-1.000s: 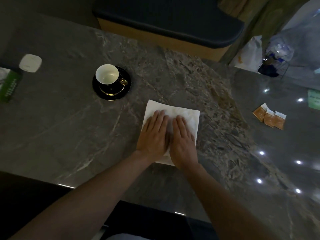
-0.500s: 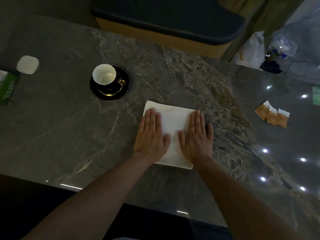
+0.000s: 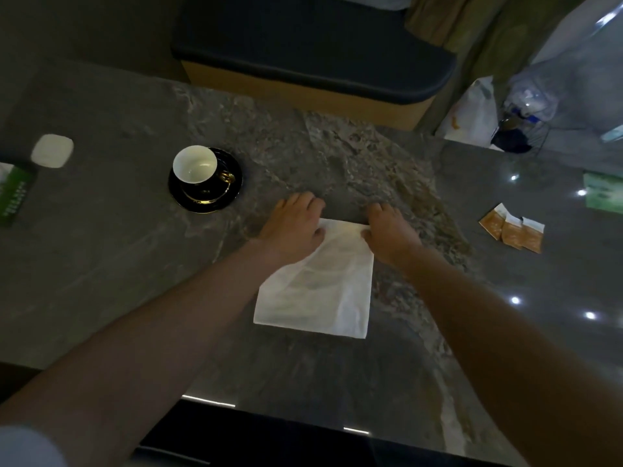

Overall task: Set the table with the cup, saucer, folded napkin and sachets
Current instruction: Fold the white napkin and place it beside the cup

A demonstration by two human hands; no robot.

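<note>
A white napkin lies flat on the grey marble table in the middle. My left hand pinches its far left corner and my right hand pinches its far right corner. A white-lined dark cup stands on a black gold-trimmed saucer to the far left of the napkin. Three orange sachets lie side by side to the right, apart from both hands.
A green box and a small white pad sit at the left edge. A green card lies at the right edge. A dark cushioned bench runs behind the table, with bags on the floor to the right.
Both hands have moved from pressing flat on the napkin to its far edge, where the fingers now grip the two far corners.
</note>
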